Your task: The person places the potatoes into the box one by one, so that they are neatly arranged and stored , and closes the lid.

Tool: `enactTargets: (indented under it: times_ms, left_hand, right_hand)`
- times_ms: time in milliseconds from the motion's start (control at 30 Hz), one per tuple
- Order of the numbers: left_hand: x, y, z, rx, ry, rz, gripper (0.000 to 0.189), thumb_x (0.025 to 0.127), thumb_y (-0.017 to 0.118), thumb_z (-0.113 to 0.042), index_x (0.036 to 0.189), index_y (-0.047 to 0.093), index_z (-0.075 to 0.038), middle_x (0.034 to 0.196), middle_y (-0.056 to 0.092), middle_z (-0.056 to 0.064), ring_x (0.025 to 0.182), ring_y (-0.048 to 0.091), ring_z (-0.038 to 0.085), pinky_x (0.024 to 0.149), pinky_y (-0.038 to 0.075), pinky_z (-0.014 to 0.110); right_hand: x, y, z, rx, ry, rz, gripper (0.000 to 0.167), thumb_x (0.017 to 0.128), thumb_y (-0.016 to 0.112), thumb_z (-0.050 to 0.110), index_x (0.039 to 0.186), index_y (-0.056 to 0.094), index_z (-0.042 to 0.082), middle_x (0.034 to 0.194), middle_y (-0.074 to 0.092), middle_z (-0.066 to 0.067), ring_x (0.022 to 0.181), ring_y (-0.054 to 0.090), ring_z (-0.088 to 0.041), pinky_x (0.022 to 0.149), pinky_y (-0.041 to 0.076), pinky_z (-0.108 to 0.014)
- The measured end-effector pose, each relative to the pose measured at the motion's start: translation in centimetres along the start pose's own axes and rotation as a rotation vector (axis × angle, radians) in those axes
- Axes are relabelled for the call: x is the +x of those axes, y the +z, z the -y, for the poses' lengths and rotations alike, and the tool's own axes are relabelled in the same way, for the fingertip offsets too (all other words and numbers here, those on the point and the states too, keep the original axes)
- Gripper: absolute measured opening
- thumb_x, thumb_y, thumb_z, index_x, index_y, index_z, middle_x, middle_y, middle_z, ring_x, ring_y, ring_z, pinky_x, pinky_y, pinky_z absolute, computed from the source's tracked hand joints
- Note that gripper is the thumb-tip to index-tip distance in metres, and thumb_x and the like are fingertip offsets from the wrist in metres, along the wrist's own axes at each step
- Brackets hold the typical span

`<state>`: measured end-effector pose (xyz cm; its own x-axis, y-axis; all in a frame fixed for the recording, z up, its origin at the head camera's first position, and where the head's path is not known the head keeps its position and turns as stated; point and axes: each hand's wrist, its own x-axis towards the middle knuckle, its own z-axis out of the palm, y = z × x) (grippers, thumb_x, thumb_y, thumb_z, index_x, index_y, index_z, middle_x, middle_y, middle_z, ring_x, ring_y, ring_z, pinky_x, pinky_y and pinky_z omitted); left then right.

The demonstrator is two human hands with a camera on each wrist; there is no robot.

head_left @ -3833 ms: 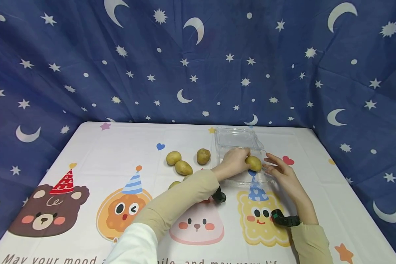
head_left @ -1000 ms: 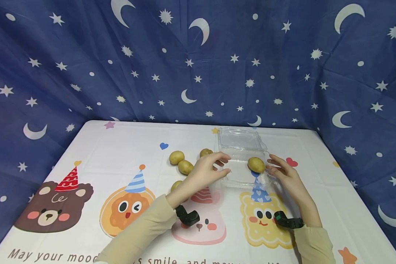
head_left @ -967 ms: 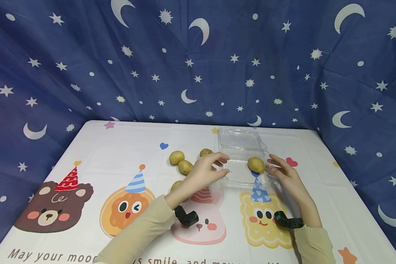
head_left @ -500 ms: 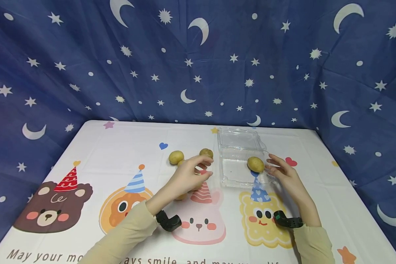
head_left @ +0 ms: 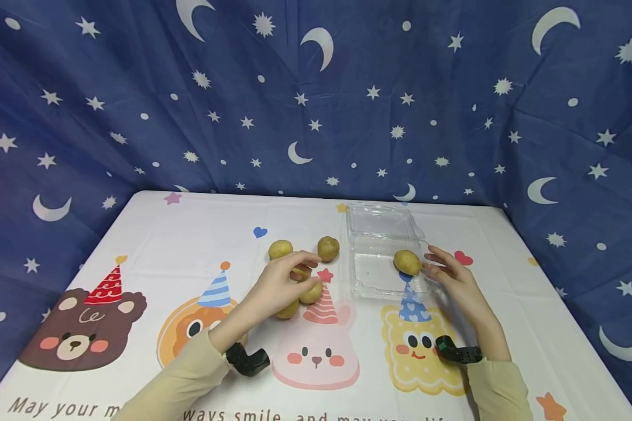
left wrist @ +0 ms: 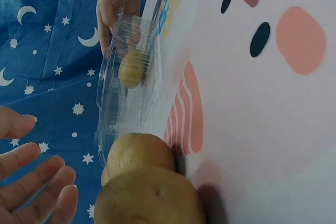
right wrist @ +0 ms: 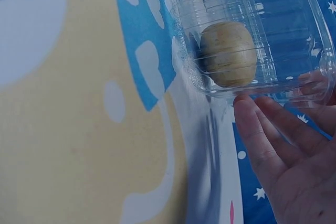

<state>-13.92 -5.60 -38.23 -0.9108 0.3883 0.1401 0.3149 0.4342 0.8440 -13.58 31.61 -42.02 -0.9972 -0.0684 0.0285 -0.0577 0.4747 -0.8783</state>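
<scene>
My left hand [head_left: 281, 283] hovers over several loose potatoes, its fingers parted and lightly bent, with nothing held. Right beneath it lie a potato [head_left: 311, 294] and another potato [head_left: 288, 310] nearer me. A third potato is partly hidden behind the fingers. One potato [head_left: 408, 262] sits in the right part of a clear plastic clamshell box [head_left: 366, 283], whose lid [head_left: 379, 221] lies folded back. Beside the box's right wall is my right hand [head_left: 455, 278]. In the right wrist view its extended fingers [right wrist: 249, 121] rest against that wall.
Farther back on the table [head_left: 200, 222] lie a potato [head_left: 281, 249] and a darker potato [head_left: 328, 248], the latter left of the box. A blue star-and-moon curtain [head_left: 316, 105] hangs behind the table's far edge.
My left hand, earlier at the potato inside the box, has let go of it and moved left over the loose potatoes. The right hand stays at the box's right wall.
</scene>
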Motion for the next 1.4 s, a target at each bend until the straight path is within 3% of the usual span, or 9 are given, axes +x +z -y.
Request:
enactTargets:
  times_ms: [333, 733, 1100, 1400]
  left_hand:
    - [-1.5, -1.1, 1.1, 0.036, 0.049, -0.018, 0.03, 0.086, 0.07, -0.015, 0.114, 0.065, -0.008, 0.107, 0.07, 0.009, 0.098, 0.066, 0.025, 0.08, 0.055, 0.034]
    - [-2.9, -1.6, 2.1, 0.049, 0.009, -0.037, 0.034, 0.086, 0.071, -0.016, 0.119, 0.064, -0.009, 0.113, 0.068, 0.005, 0.102, 0.065, 0.022, 0.083, 0.055, 0.036]
    - [-3.6, -1.6, 3.0, 0.097, -0.029, -0.04, 0.037, 0.085, 0.07, -0.014, 0.122, 0.063, -0.011, 0.118, 0.066, 0.004, 0.105, 0.063, 0.021, 0.086, 0.054, 0.037]
    - [-3.6, -1.8, 3.4, 0.122, -0.089, 0.034, 0.045, 0.083, 0.073, -0.018, 0.125, 0.06, -0.013, 0.122, 0.064, 0.007, 0.11, 0.06, 0.024, 0.095, 0.051, 0.042]
  right_hand:
    - [-0.1, 0.2, 0.0, 0.011, 0.006, 0.004, 0.053, 0.1, 0.047, 0.016, 0.149, 0.031, 0.004, 0.141, 0.045, -0.026, 0.103, 0.055, 0.013, 0.085, 0.04, -0.003]
    - [0.1, 0.4, -0.1, 0.024, -0.019, 0.002, 0.051, 0.1, 0.046, 0.014, 0.148, 0.032, 0.001, 0.139, 0.045, -0.028, 0.102, 0.056, 0.013, 0.085, 0.041, -0.003]
    - [0.0, 0.3, 0.1, 0.01, 0.01, 0.008, 0.052, 0.101, 0.046, 0.015, 0.149, 0.031, 0.004, 0.141, 0.045, -0.026, 0.103, 0.055, 0.013, 0.085, 0.04, -0.003]
    - [-0.1, 0.0, 0.3, -0.011, 0.035, 0.012, 0.054, 0.101, 0.046, 0.017, 0.15, 0.029, 0.006, 0.143, 0.043, -0.025, 0.102, 0.053, 0.016, 0.085, 0.039, -0.002]
